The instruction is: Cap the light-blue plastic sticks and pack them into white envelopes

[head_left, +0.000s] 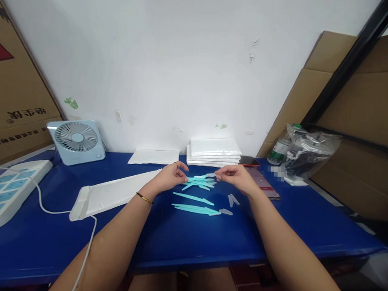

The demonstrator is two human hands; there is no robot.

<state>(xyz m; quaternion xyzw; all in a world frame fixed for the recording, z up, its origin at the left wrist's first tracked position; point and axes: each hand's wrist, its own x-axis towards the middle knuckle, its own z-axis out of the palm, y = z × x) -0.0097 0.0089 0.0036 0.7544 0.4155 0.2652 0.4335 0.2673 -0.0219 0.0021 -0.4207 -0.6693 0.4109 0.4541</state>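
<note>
Over the blue table, my left hand [173, 176] pinches the handle end of a turquoise razor-like stick [197, 177]. My right hand [231, 176] has its fingertips closed on a small translucent cap [211, 175] at the other end of that stick. Just below and between the hands lies a bunch of similar turquoise sticks [200, 184]. Nearer the front, a single turquoise stick [193, 198] and a few more [194, 209] lie flat. Loose translucent caps [234, 199] rest to their right, with another cap [226, 211] by the stick tips.
A long white padded envelope [114, 194] lies left, near a light blue fan [76, 141] and a white cable. White envelopes [215, 148] are stacked by the wall. Phones [266, 185], a bottle [279, 150] and a plastic bag [309, 155] stand or lie right.
</note>
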